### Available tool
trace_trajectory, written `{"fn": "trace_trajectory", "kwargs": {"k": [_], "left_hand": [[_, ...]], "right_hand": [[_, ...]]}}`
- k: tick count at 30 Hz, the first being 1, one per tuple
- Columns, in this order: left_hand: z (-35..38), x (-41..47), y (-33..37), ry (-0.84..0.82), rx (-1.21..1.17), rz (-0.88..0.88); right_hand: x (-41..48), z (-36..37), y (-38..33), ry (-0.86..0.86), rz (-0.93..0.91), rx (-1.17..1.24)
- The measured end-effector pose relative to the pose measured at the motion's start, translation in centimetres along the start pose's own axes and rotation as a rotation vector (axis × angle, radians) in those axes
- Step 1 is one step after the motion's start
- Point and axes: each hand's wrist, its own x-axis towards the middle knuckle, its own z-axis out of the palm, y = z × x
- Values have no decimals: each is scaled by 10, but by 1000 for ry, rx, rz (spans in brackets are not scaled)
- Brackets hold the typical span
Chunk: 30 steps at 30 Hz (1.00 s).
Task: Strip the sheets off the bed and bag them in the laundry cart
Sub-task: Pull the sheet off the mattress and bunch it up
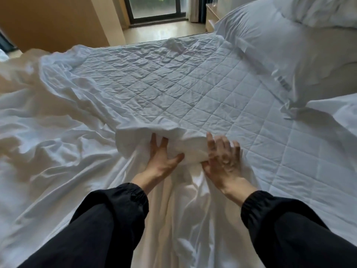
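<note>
Count from the bedside: one bed (301, 171), one quilted pad (154, 84), one loose white sheet (58, 136). Pillows: two sure, near pillow (270, 47) and far pillow (318, 10); white shape (340, 115) at right edge, kind unclear. Two hands: left hand (161, 159), right hand (224, 161). Two black sleeves (108, 219). One window (154, 8). One cabinet (211, 14).

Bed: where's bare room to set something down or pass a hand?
Free: the quilted mattress pad, bordered by the bunched sheet on the left, the pillows on the right and the far bed edge. Crowded: the near edge, where left hand and right hand touch the sheet's rolled fold, and the whole left side under loose sheet.
</note>
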Motion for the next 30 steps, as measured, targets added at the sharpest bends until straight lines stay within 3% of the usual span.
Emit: {"fn": "trace_trajectory", "kwargs": {"k": [3, 5, 8, 11, 14, 18, 22, 24, 27, 30], "left_hand": [[4, 28, 15, -42, 6, 119], [4, 49, 35, -24, 29, 242], [9, 71, 73, -6, 79, 462], [22, 76, 87, 57, 118, 561], [34, 73, 62, 8, 305, 430], [40, 69, 21, -143, 583, 181], [41, 70, 0, -145, 573, -88], [40, 70, -8, -109, 470, -245], [44, 69, -15, 35, 373, -201], [37, 75, -5, 205, 257, -118]], "right_hand": [[23, -3, 0, 26, -96, 56], [34, -13, 12, 30, -62, 132], [52, -25, 50, 58, 295, 278], [57, -26, 102, -35, 634, 210], [43, -10, 127, -216, 658, 110], [27, 19, 116, -262, 509, 30], [22, 35, 95, -191, 306, -79], [22, 40, 85, -302, 226, -39], [19, 47, 69, -452, 216, 144], [15, 46, 54, -480, 211, 178]]}}
